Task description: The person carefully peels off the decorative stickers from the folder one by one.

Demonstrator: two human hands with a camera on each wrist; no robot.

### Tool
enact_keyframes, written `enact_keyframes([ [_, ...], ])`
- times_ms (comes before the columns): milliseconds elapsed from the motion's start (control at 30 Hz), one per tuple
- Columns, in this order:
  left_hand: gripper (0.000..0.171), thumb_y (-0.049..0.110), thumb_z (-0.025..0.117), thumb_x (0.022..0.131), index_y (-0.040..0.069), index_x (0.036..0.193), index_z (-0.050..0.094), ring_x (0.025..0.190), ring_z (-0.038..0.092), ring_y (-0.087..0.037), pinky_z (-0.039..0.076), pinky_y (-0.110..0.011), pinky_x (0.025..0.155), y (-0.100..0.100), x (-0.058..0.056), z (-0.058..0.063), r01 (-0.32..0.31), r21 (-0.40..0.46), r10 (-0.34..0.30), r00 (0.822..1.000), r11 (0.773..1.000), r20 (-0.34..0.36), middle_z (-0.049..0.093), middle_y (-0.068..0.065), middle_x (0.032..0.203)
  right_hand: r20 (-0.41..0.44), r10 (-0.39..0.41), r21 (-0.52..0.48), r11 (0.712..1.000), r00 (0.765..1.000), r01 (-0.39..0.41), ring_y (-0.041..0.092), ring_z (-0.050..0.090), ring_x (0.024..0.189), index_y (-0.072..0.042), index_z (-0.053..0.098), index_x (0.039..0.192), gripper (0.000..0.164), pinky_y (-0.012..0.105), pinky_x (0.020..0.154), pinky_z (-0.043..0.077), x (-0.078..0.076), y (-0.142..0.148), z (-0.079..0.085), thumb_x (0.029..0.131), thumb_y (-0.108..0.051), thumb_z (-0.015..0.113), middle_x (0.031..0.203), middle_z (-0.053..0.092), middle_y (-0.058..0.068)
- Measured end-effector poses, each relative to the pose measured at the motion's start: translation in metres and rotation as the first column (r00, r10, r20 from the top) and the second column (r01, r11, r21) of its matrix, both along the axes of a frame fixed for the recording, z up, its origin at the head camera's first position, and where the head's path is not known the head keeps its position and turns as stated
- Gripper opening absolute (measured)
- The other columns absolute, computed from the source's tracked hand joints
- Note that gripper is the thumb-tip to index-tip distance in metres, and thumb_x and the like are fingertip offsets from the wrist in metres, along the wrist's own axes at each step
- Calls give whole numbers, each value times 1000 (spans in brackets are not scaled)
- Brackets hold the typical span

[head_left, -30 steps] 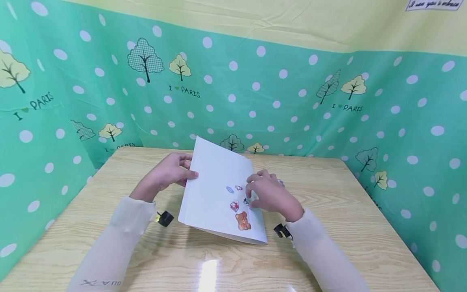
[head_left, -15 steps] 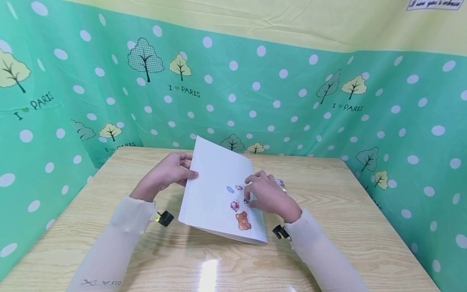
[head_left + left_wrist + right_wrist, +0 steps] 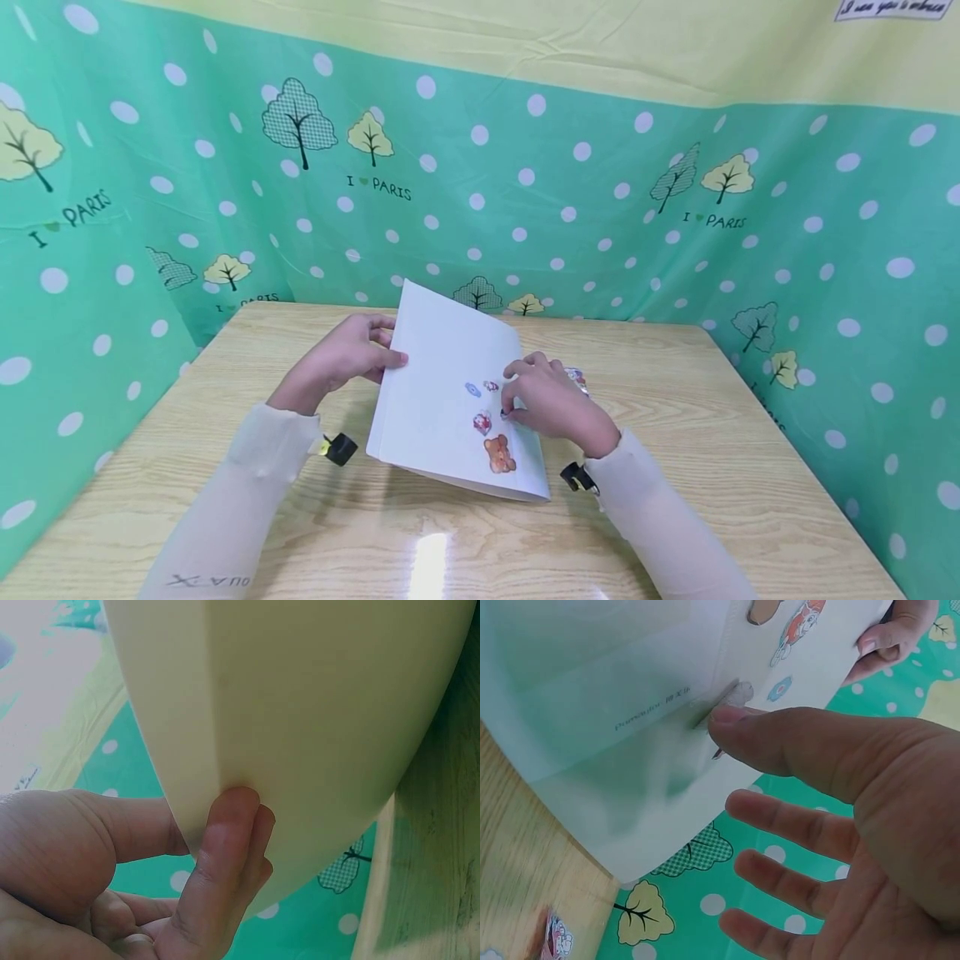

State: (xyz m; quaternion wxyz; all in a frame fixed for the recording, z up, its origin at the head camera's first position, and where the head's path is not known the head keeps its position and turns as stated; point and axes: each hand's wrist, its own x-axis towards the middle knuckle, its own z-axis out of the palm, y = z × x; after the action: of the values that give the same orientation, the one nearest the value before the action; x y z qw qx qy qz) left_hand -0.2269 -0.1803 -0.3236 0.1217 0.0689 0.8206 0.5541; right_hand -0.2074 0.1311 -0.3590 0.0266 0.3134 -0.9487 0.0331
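Note:
A white folder (image 3: 450,367) stands tilted over the table, several small stickers on its face. My left hand (image 3: 352,354) pinches its left edge, thumb in front and fingers behind, as the left wrist view also shows. At the right part of the face, my right hand (image 3: 551,396) pinches a small sticker (image 3: 727,701), which is lifted edge-on at the thumb tip; the index finger is mostly hidden behind the thumb. Nearby on the face are a brown bear sticker (image 3: 499,454), a red-and-white sticker (image 3: 482,422) and a blue oval sticker (image 3: 472,389).
Behind my right hand lies a shiny printed packet or sheet (image 3: 577,380), partly hidden. The wooden table (image 3: 645,517) reaches back to a green dotted curtain (image 3: 600,208), which also hangs along both sides. A translucent pocket (image 3: 600,690) with small print covers part of the folder.
My right hand has shifted slightly left, its fingertips closing on the small sticker, which now tilts up from the face. More of the shiny packet shows. The left hand and folder stay still.

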Motion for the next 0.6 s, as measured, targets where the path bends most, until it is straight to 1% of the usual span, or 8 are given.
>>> enact_keyframes([
  [200,66,-1,71,93,-10,149,38,83,74,-28,63,-42,75,1,0,0,0,-6,0,1000,1000,-4,59,-23,111,3,-11,6,1000,1000,11,34,50,127,-29,80,84,7,55,102,44,0,0,1,89,-24,82,132,65,5],
  [300,66,0,71,93,-10,149,38,82,74,-28,63,-41,75,1,0,0,-3,-12,2,1000,1000,-6,59,-23,112,0,-14,-3,1000,1000,14,34,50,125,-27,80,85,6,56,101,44,0,1,2,89,-23,82,131,65,5],
  [600,66,-1,71,93,-10,149,38,82,74,-29,63,-42,74,0,0,0,0,-5,0,1000,1000,-7,60,-23,111,-62,-19,-73,997,998,15,39,49,123,-24,76,82,11,60,96,45,-6,10,5,91,-18,78,129,63,7],
])
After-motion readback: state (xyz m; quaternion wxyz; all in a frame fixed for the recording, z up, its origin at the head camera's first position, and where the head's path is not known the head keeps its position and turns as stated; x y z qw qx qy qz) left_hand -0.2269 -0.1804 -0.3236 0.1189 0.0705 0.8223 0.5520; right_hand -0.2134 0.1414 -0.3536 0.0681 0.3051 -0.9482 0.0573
